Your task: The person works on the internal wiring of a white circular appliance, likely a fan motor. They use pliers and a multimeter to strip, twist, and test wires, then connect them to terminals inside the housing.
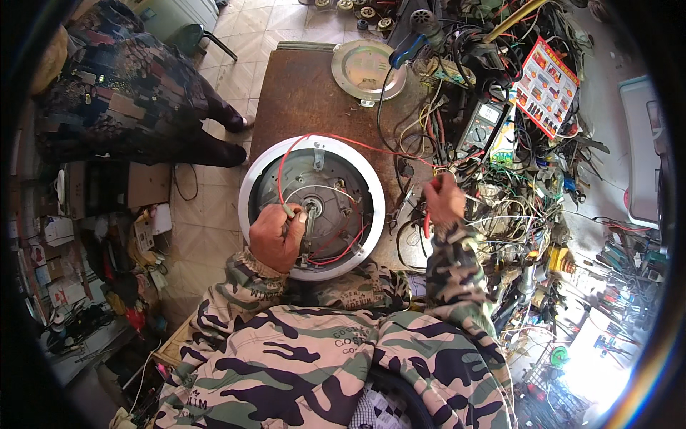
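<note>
My left hand point(277, 236) pinches the end of a red wire point(282, 170), with a pale sleeve at the fingertips. It is over the near left part of a round appliance housing point(375, 179) with a white rim and grey metal inside. White and red wires lie within it. The red wire arcs over the far rim and runs right, toward my right hand point(446, 200). That hand is closed around a tool with a red handle point(426, 226), perhaps pliers; its jaws cannot be made out. Both hands are apart, the right one beyond the housing's right side.
The housing rests on a brown wooden table point(286, 93); a round metal cover point(357, 68) lies at its far end. To the right are a multimeter point(480, 129), tangled cables point(500, 193) and a printed sheet point(547, 87). A person point(121, 100) stands at the left.
</note>
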### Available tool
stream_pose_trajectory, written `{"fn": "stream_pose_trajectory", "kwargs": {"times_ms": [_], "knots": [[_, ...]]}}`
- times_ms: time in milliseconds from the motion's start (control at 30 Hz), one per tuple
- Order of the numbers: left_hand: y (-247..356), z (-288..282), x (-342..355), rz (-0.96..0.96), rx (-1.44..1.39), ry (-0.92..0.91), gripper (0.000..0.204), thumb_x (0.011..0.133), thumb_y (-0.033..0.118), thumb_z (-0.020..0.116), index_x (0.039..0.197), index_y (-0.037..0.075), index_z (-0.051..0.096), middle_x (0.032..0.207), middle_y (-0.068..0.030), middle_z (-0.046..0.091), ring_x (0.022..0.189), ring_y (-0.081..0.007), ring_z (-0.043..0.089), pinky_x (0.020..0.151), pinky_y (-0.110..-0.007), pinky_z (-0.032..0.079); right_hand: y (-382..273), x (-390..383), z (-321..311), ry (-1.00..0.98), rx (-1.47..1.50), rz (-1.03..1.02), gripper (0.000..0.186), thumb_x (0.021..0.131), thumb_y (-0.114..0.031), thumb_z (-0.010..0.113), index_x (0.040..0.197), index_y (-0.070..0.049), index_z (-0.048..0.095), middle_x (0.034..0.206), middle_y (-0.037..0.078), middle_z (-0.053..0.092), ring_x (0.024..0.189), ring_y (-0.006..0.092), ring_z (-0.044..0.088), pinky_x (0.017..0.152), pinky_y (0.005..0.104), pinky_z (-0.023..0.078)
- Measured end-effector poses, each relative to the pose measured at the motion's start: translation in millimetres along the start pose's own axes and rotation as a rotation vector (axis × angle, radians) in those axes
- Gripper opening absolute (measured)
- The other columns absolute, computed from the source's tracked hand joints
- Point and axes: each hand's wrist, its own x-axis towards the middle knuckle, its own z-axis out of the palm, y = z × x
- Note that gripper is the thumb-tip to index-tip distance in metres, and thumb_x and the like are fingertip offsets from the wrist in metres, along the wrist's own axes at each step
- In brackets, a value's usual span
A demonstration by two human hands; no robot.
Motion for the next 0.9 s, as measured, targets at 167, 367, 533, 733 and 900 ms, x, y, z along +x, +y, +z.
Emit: {"fn": "stream_pose_trajectory", "kwargs": {"times_ms": [167, 367, 533, 733, 900], "knots": [[-4.8, -0.5, -1.2, -0.019, -0.041, -0.084, 0.011, 0.094, 0.008, 0.067, 0.101, 0.000, 0.070, 0.087, -0.0171, 0.069, 0.082, -0.0365, 0.067, 0.072, -0.041, 0.053, -99.7, -59.2, -93.1, 0.376, 0.708, 0.066, 0.021, 0.098, -0.007, 0.069, 0.116, -0.001, 0.059, 0.108, 0.015, 0.073, 0.090, 0.0186, 0.071, 0.079, 0.0286, 0.058], [-2.2, 10.1, 8.7, -0.213, -0.404, -0.243, 0.028, 0.106, 0.021, 0.055, 0.114, -0.002, 0.070, 0.099, -0.0146, 0.072, 0.085, -0.0207, 0.072, 0.069, -0.034, 0.055, -155.1, -95.9, -68.5, 0.317, 0.616, -0.224, 0.025, 0.094, -0.003, 0.072, 0.115, 0.000, 0.059, 0.110, 0.019, 0.072, 0.094, 0.0237, 0.074, 0.084, 0.0338, 0.061], [-1.0, 10.8, 17.2, -0.334, -0.573, -0.383, 0.037, 0.110, 0.025, 0.052, 0.131, -0.003, 0.062, 0.105, -0.0115, 0.070, 0.091, -0.0170, 0.072, 0.071, -0.031, 0.056, -166.1, -94.9, -52.2, 0.181, 0.551, -0.162, 0.025, 0.096, -0.006, 0.071, 0.116, 0.001, 0.059, 0.114, 0.018, 0.070, 0.095, 0.0262, 0.074, 0.083, 0.0342, 0.060], [-9.0, 19.9, 18.6, -0.437, -0.705, -0.492, 0.039, 0.109, 0.020, 0.052, 0.140, -0.003, 0.056, 0.104, -0.0099, 0.069, 0.092, -0.0177, 0.072, 0.076, -0.032, 0.056, -169.6, -93.2, -48.8, 0.168, 0.545, -0.151, 0.024, 0.097, -0.006, 0.070, 0.117, 0.000, 0.059, 0.114, 0.018, 0.070, 0.095, 0.0263, 0.075, 0.083, 0.0342, 0.060], [-1.2, 17.5, 26.6, -0.398, -0.655, -0.526, 0.036, 0.108, 0.015, 0.052, 0.139, -0.004, 0.056, 0.101, -0.0081, 0.070, 0.092, -0.0169, 0.072, 0.078, -0.032, 0.055, -172.8, -92.1, -49.6, 0.174, 0.518, -0.136, 0.023, 0.097, -0.006, 0.070, 0.116, 0.001, 0.059, 0.113, 0.017, 0.070, 0.094, 0.0256, 0.075, 0.082, 0.0341, 0.060]]}}
